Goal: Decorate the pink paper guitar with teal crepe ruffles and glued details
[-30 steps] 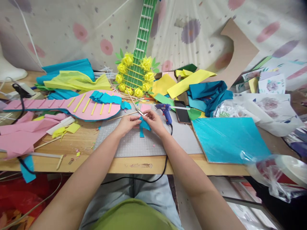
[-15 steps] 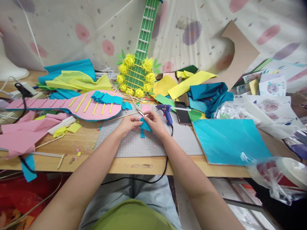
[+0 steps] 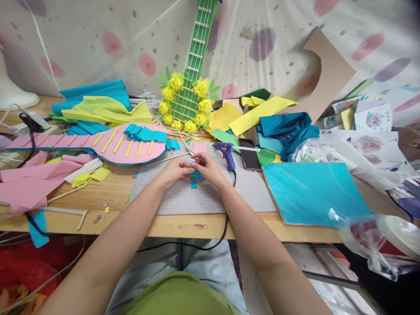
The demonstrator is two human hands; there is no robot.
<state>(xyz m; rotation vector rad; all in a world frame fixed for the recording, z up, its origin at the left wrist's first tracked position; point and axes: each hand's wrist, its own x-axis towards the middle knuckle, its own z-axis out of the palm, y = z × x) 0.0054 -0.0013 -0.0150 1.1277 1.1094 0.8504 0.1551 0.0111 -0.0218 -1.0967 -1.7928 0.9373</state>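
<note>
Over the grey cutting mat (image 3: pixel 177 201), my left hand (image 3: pixel 177 171) and my right hand (image 3: pixel 207 168) meet with fingertips pinched on a piece of blue crepe paper (image 3: pixel 197 175). Most of the paper is hidden behind the fingers. A small blue strip (image 3: pixel 194 183) shows just below them. Scissors (image 3: pixel 189 151) lie behind my hands, partly covered by the right one. Right of my right hand is a purple glue gun (image 3: pixel 226 154) with a white glue stick in its back. A pink paper lute shape (image 3: pixel 131 146) with yellow sticks and ruffled blue paper lies to the left.
A green paper instrument (image 3: pixel 187 103) with yellow flowers leans on the curtain. A phone (image 3: pixel 249 154) lies beside the glue gun, whose black cord (image 3: pixel 226 218) hangs over the table edge. A blue board (image 3: pixel 315 192) lies right; pink paper scraps (image 3: pixel 29 179) lie left.
My hands have drawn closer together around the blue crepe paper, and less of it shows between the fingers. Nothing else on the table has visibly moved.
</note>
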